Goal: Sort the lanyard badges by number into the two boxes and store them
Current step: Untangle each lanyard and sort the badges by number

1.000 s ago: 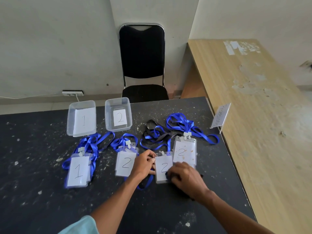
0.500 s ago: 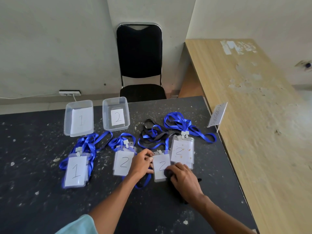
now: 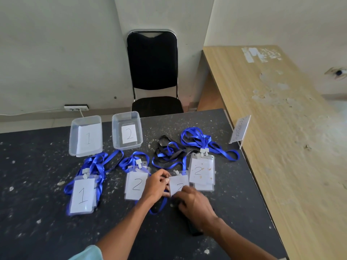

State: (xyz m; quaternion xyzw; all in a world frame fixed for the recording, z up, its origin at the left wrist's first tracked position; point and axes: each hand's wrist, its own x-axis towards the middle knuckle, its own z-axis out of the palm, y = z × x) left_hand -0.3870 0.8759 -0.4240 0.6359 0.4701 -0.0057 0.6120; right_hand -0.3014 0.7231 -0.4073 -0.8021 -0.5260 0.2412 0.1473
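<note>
Two clear boxes stand at the back of the dark table: box 1 [image 3: 74, 136] and box 2 [image 3: 116, 128], each with a numbered paper inside. A stack of badges marked 1 [image 3: 82, 196] with blue lanyards lies at the left. Badges marked 2 [image 3: 135, 185] lie in the middle, another badge marked 2 [image 3: 201, 170] at the right. My left hand [image 3: 156, 184] pinches the left edge of a middle badge marked 2 [image 3: 178, 182]. My right hand [image 3: 196, 205] covers that badge's lower part, fingers curled at it; the grip itself is hidden.
Tangled blue and black lanyards [image 3: 169, 152] lie behind the badges. A small clear sign holder [image 3: 239, 131] stands at the table's right edge. A wooden table [image 3: 281, 128] adjoins on the right, and a black chair [image 3: 153, 72] stands behind.
My right hand has slid up over the lower part of the middle badge marked 2. My left hand stays at the badge's left edge.
</note>
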